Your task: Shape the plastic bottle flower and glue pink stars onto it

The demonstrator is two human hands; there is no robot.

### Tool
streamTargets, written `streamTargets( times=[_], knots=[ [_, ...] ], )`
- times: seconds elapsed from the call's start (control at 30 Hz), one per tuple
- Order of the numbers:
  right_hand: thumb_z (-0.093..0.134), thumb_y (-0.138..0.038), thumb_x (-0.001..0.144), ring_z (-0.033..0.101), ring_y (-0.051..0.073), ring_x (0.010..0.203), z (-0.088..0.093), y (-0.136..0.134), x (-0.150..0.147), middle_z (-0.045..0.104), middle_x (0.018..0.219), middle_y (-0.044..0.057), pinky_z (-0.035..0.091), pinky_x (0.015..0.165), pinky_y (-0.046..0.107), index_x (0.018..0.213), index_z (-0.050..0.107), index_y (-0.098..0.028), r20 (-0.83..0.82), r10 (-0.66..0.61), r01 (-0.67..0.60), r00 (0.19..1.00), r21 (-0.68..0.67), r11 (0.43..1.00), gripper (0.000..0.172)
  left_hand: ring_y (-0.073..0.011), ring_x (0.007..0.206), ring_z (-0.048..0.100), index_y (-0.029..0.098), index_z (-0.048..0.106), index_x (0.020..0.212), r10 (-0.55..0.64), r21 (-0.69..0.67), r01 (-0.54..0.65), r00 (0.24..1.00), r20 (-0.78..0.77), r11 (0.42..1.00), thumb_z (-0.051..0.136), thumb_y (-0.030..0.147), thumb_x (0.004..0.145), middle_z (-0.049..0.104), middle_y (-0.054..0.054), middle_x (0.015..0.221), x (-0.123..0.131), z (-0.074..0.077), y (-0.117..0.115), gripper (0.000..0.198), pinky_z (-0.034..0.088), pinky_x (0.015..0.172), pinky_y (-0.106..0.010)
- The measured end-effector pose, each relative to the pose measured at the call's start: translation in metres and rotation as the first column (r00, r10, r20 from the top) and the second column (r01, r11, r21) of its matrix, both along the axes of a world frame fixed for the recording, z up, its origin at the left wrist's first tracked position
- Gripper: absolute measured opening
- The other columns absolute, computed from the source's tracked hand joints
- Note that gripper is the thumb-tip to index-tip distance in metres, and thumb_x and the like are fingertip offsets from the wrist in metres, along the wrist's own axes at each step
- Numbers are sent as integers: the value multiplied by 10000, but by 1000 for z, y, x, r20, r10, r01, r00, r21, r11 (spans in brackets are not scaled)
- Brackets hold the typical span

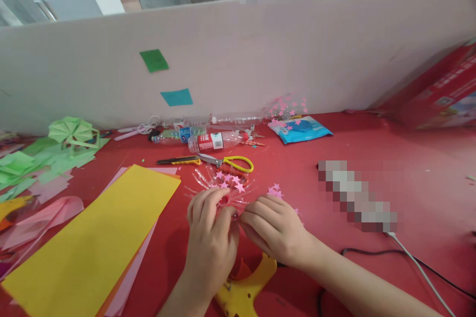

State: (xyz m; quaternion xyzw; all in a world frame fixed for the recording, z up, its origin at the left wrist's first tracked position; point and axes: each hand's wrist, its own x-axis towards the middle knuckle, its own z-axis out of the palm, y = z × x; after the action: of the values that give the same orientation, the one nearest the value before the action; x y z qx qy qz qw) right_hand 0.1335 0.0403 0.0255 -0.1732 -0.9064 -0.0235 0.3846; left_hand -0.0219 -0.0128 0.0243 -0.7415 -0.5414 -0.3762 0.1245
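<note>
A transparent plastic bottle piece, cut into splayed strips and dotted with pink stars, is in front of me with a red cap at its middle. My left hand curls its fingers and thumb around the capped centre. Close beside it, my right hand has its fingers pinched together at the near right side of the plastic; its fingertips are partly hidden, so what they grip is not visible. Loose pink stars lie just beyond the right hand. Below both hands rests a yellow hot glue gun, partly covered by them.
Yellow-handled scissors and a utility knife lie beyond the plastic. Several bottles and a blue wipes pack stand along the white partition. Yellow paper covers the left; a blurred-out power strip with cables lies right.
</note>
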Motion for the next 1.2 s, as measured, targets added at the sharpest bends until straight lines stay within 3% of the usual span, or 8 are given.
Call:
streamTargets(
  times=[0.67,1.2],
  knots=[
    [467,-128,904,519,159,664,-6,1,-4,607,747,53,415,602,278,872,569,-155,-105,-29,15,994,-132,991,111,-261,1099,474,184,545,851,2,-45,1,998,69,999,535,14,758,554,-98,1117,1,0,0,193,400,945,-462],
    [440,-154,920,527,158,669,-3,-1,-6,606,742,54,422,609,275,861,580,-165,-85,-67,54,994,-148,988,153,-265,1115,448,159,547,927,-69,-66,73,995,68,995,479,17,779,525,-121,1151,-2,3,-3,217,373,949,-468]
  ],
)
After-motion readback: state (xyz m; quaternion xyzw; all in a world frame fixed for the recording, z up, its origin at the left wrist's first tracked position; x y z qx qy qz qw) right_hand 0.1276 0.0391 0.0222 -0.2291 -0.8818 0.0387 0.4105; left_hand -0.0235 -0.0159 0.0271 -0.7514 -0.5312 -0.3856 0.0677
